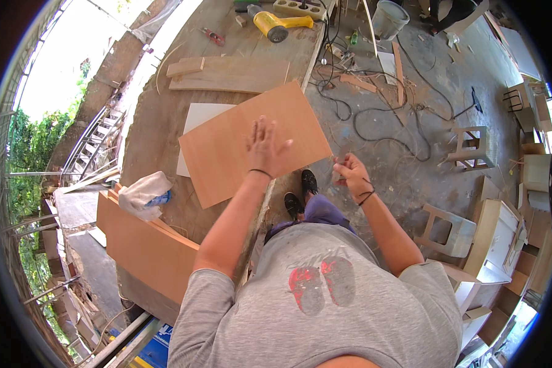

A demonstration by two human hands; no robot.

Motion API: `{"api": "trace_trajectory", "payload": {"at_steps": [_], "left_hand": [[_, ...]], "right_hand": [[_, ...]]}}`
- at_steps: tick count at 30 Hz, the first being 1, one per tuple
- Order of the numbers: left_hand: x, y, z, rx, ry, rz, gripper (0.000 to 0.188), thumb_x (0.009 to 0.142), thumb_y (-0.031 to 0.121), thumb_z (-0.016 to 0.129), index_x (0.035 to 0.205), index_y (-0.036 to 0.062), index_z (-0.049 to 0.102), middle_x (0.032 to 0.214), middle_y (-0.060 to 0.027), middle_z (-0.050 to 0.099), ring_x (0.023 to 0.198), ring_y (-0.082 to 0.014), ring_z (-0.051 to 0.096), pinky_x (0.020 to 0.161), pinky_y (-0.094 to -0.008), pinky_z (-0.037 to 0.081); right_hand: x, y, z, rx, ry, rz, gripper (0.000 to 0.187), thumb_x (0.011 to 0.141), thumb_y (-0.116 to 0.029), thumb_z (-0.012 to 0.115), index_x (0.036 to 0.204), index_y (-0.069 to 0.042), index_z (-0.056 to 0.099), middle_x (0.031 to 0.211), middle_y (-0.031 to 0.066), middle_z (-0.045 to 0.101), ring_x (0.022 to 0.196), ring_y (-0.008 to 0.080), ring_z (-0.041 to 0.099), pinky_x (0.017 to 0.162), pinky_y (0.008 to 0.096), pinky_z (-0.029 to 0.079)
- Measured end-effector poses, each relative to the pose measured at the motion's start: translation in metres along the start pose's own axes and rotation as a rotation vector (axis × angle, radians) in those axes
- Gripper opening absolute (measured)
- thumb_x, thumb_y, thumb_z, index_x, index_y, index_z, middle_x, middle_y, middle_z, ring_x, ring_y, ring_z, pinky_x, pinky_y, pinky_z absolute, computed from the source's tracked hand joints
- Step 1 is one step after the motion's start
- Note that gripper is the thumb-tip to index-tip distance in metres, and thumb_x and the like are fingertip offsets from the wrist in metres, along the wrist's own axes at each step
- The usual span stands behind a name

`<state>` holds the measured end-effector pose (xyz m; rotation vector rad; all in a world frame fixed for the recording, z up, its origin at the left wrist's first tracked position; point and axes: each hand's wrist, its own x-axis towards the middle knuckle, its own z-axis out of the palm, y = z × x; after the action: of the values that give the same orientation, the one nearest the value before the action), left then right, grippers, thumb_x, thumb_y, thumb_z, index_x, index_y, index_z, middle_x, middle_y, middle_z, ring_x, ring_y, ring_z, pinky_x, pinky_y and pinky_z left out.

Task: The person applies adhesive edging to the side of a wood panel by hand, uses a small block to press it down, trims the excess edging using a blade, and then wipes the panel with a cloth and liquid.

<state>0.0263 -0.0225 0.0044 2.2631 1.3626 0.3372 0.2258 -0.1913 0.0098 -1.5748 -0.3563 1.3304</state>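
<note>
Atop tan board (221,150), left hand (265,148) spread flat, right hand (352,176) curled, its grip's contents unclear

A yellow heat gun (272,24), apparently, lies left of a bucket (391,22).

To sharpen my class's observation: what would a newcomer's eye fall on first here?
The large orange-brown board lies angled across the workbench, the left hand spread on it. Next, the yellow power tool stands out near the top edge, then the pale cloth on brown panels, lower left.
</note>
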Motion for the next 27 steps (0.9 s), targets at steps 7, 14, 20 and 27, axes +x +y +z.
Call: {"api": "trace_trajectory", "payload": {"at_steps": [7,14,20,27], "left_hand": [[-0.007,-0.054,-0.010,0.169,-0.017,0.003,0.083,0.083,0.059,0.056,0.147,0.0128,0.031,0.158,-0.0131,0.012,0.147,-0.0308,0.006,0.114,-0.0573,0.002],[-0.021,0.018,0.002,0.098,-0.156,-0.108,0.092,0.076,0.063,0.062,0.149,0.0164,0.030,0.158,-0.0190,0.004,0.146,-0.0379,-0.004,0.111,-0.0613,-0.003],[-0.034,0.053,0.010,0.151,-0.220,0.005,0.092,0.074,0.061,0.066,0.147,0.0179,0.032,0.158,-0.0169,0.008,0.146,-0.0348,0.000,0.110,-0.0638,0.000],[-0.039,0.035,0.032,0.356,-0.009,-0.042,0.079,0.082,0.060,0.057,0.146,0.0182,0.035,0.158,-0.0133,0.012,0.147,-0.0318,0.004,0.111,-0.0625,-0.002]], "right_hand": [[0.024,-0.033,0.030,0.296,-0.075,0.127,0.019,0.089,-0.015,0.062,0.105,-0.016,0.050,0.092,-0.0052,0.059,0.082,0.0092,0.057,0.070,0.0322,0.050],[0.122,-0.093,0.007,0.441,-0.125,0.017,0.020,0.087,-0.012,0.064,0.100,-0.017,0.049,0.090,-0.0021,0.059,0.076,0.0108,0.055,0.066,0.0322,0.051],[0.163,-0.102,-0.031,0.568,-0.193,-0.012,0.028,0.086,-0.007,0.065,0.105,-0.016,0.046,0.090,0.0004,0.062,0.074,0.0128,0.059,0.064,0.0311,0.050],[0.156,-0.020,-0.060,0.517,-0.050,0.157,0.038,0.084,-0.005,0.066,0.116,-0.010,0.047,0.095,0.0045,0.063,0.082,0.0167,0.062,0.072,0.0376,0.051]]}}
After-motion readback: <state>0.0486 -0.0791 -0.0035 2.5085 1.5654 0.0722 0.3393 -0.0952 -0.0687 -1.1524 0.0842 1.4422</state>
